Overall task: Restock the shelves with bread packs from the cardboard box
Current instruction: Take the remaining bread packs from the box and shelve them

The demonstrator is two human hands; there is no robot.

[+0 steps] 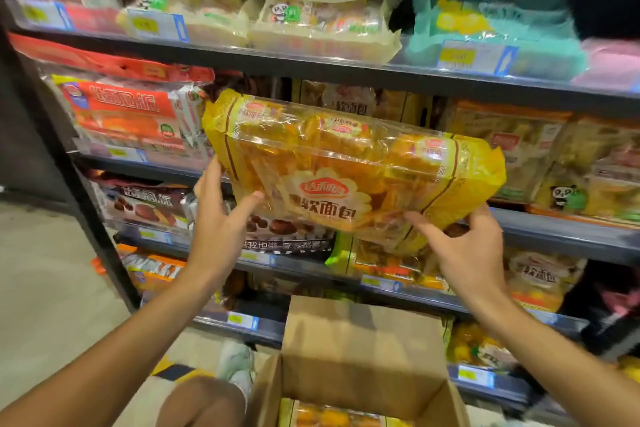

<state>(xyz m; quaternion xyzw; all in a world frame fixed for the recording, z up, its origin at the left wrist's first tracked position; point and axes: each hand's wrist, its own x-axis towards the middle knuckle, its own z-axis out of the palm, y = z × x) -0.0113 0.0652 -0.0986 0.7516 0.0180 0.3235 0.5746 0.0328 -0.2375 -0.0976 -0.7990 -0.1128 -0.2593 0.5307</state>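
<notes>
Two hands: left hand (221,218), right hand (464,246). One yellow bread pack (349,166) held up. One open cardboard box (360,340), at least one more pack inside (332,416). Five shelf tiers (346,71) visible, many mixed packs, uncountable through blur.

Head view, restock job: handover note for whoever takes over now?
Left hand: grips the lower left edge of the yellow bread pack.
Right hand: grips its lower right corner.
Pack is held up in front of the second shelf from the top, not yet set down.
Cardboard box is open on the floor below, at least one more pack inside.
Left: shelve this pack, then empty the box.
</notes>
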